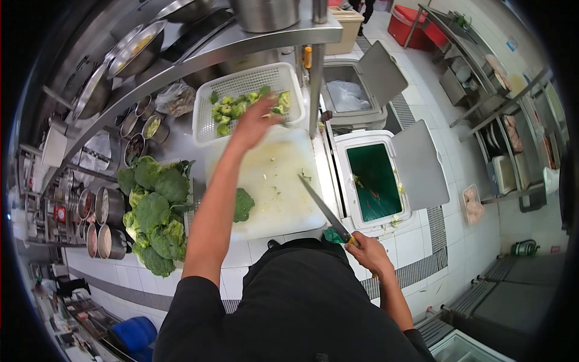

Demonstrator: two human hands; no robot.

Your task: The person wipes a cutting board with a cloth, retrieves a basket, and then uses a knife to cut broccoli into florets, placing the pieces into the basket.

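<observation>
My left hand [256, 122] reaches over the near side of a white perforated basket [278, 73], slightly blurred, its fingers stretched out above cut broccoli florets [232, 110]. My right hand [369, 252] is closed around the yellow handle of a knife [325, 210]. The blade points up and left, over the right edge of a white cutting board [280, 181]. Small green scraps lie on the board. A piece of broccoli [243, 205] rests at the board's left side, partly hidden by my left forearm. Several whole broccoli heads [158, 211] are piled left of the board.
A steel shelf [241, 43] with bowls and a pot spans above the counter. To the right stand a bin with a green inside [374, 181] and another bin holding a plastic bag [348, 95], both lids open. Metal pots [110, 205] stand far left.
</observation>
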